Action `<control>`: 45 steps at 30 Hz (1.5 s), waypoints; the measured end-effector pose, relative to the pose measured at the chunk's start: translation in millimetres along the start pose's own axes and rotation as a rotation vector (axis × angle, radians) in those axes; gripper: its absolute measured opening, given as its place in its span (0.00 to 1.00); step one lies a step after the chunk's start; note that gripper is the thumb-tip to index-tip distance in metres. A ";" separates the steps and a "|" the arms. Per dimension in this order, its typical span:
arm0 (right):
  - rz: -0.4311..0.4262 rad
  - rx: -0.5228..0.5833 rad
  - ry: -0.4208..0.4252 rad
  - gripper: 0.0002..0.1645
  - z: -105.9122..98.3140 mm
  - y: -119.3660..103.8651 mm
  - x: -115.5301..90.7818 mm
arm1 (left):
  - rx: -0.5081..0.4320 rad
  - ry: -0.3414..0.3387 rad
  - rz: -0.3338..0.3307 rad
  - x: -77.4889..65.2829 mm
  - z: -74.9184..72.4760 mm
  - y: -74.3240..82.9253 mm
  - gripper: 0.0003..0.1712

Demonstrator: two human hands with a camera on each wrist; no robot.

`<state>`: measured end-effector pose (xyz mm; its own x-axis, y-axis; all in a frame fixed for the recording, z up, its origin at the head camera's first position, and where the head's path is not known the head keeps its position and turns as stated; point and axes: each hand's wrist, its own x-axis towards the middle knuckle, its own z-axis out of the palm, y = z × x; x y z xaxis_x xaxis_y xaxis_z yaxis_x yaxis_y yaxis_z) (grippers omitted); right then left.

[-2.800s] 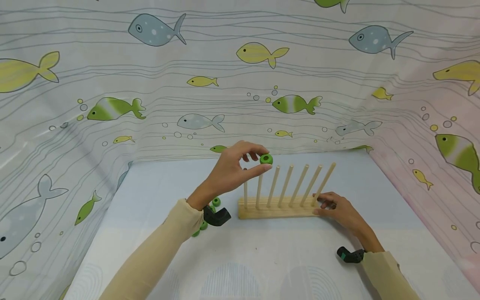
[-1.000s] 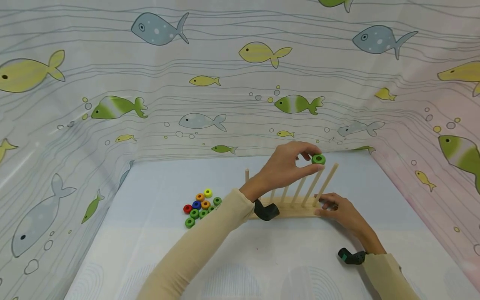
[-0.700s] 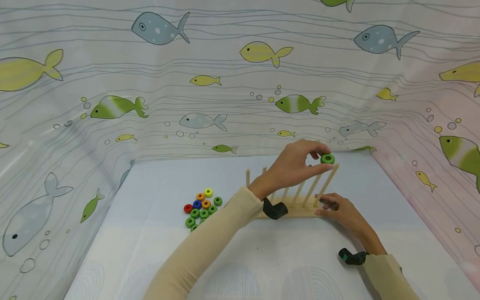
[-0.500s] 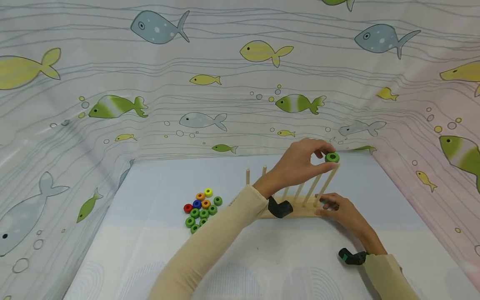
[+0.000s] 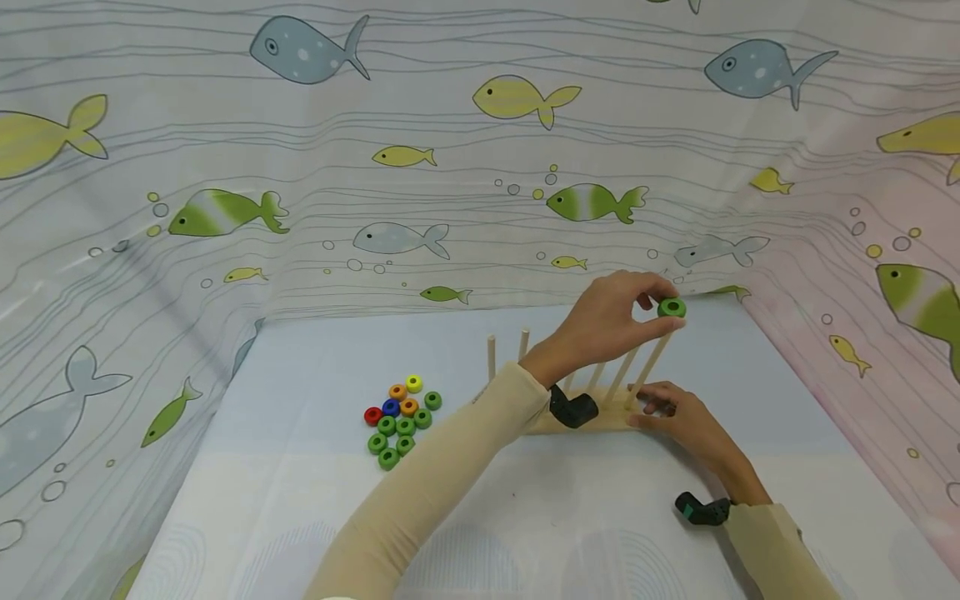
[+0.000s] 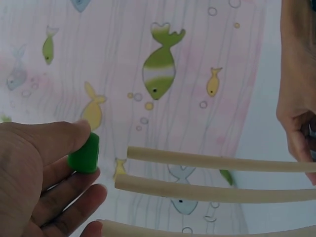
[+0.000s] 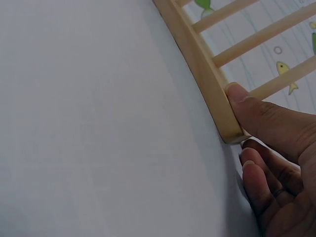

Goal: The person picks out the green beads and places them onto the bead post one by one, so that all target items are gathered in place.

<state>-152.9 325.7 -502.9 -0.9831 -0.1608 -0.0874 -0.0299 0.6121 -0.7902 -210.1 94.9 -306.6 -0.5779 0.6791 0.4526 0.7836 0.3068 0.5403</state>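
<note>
Near wooden dowel tip (image 6: 136,153): pinching squat, holed green bead (image 5: 672,314) with left hand (image 5: 609,321); gripping oblong wooden base (image 7: 203,71) with right hand (image 5: 686,421).

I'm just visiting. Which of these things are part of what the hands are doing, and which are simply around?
Part of it:
green ring, pinched by the left hand
wooden peg rack, held at one end by the right hand
probably the loose coloured rings too

Simply around:
fish-print backdrop
pale tabletop
black wrist devices
</note>
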 end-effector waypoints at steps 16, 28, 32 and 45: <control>0.000 0.002 0.010 0.36 -0.5 -3.7 -0.5 | 0.078 -0.158 -0.108 10.2 8.2 3.2 0.19; 0.005 0.019 0.006 0.36 0.0 0.8 -0.6 | 0.196 -0.234 -0.111 10.7 12.3 4.4 0.19; 0.005 0.017 0.007 0.36 0.4 1.7 -0.2 | 0.203 -0.236 -0.118 11.4 13.3 4.8 0.21; -0.020 0.020 0.003 0.36 -1.0 0.9 -0.3 | 0.251 -0.250 -0.116 10.3 12.0 7.5 0.21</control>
<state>-152.8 327.1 -503.0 -0.9828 -0.1705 -0.0702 -0.0456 0.5936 -0.8034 -207.5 112.2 -306.4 -0.6170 0.7626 0.1945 0.7656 0.5244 0.3727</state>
